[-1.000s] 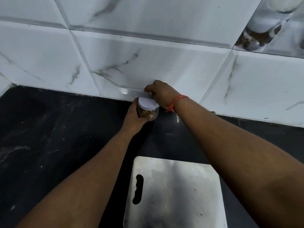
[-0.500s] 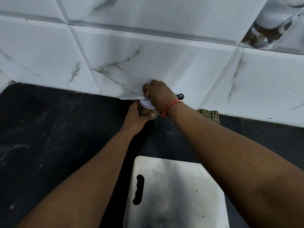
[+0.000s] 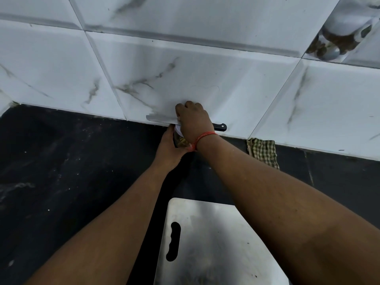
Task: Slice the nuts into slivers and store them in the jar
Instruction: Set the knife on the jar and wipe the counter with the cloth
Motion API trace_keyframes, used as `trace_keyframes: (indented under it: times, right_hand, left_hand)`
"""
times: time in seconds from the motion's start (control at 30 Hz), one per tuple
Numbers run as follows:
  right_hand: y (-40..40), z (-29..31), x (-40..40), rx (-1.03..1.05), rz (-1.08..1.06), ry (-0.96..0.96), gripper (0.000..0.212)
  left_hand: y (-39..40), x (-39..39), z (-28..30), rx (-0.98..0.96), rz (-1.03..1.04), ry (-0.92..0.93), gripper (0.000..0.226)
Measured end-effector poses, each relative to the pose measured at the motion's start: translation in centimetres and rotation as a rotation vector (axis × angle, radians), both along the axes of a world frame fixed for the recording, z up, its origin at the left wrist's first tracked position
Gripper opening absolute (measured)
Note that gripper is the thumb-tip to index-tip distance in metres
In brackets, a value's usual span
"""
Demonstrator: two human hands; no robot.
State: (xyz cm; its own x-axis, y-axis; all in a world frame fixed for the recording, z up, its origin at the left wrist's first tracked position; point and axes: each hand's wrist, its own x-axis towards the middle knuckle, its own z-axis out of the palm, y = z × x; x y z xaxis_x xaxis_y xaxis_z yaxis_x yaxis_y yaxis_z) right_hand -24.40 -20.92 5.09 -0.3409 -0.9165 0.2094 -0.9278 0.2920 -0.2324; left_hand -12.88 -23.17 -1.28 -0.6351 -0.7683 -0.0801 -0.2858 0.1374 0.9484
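1. Black countertop [image 3: 61, 171]: carries everything; white marble-look tiled wall [image 3: 185, 79] stands directly behind the grip.
2. Steel cutting board [image 3: 216, 243]: well toward the body from the grip, no nuts visible on it.
3. Checked cloth [image 3: 263, 151]: right of the grip, against the wall.
4. Knife [image 3: 162, 118]: blade runs left of the right hand [image 3: 194, 122], black handle end juts out to its right. Fingers curled over the top of the jar; whether they clamp lid or knife, cannot tell.
5. Jar [image 3: 181, 141]: left hand [image 3: 167, 149] wraps its side; brown contents show.
6. Judgement: storing step, closing the jar. Next: twist lid tight, steady jar, mind blade.
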Motion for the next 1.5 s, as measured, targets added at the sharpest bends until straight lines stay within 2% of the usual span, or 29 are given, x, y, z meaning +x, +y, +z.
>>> trace_keyframes:
  times: [0.37,0.47,0.63,0.8,1.0,1.3,1.5]
  right_hand:
    - [1.0,0.7,-0.1,-0.075,-0.040,0.056,0.027]
    - [1.3,0.6,-0.3,-0.140,-0.047,0.078,0.021]
    - [1.4,0.0,-0.5,-0.277,-0.068,0.165,0.010]
    - [3.6,0.8,-0.3,-0.420,-0.065,0.165,0.011]
    - [8.3,0.1,0.6,-0.352,-0.129,0.135,0.017]
    - [16.8,-2.5,2.6,-0.207,-0.255,0.010,0.030]
    - [23.3,-5.8,3.9,-0.001,-0.353,-0.043,0.042]
  left_hand:
    - [0.6,0.0,-0.2,0.011,0.010,0.046,0.078]
    - [0.6,0.1,-0.5,0.028,0.019,0.058,0.086]
    - [0.5,0.3,-0.6,0.034,0.037,0.082,0.085]
    - [0.8,1.1,-0.7,0.063,0.066,0.068,0.097]
    - [2.7,2.9,-1.2,0.030,0.104,-0.037,0.096]
    - [8.6,5.9,-0.4,-0.038,0.100,-0.109,0.080]
    - [13.1,8.6,-1.8,-0.188,-0.042,-0.271,0.081]
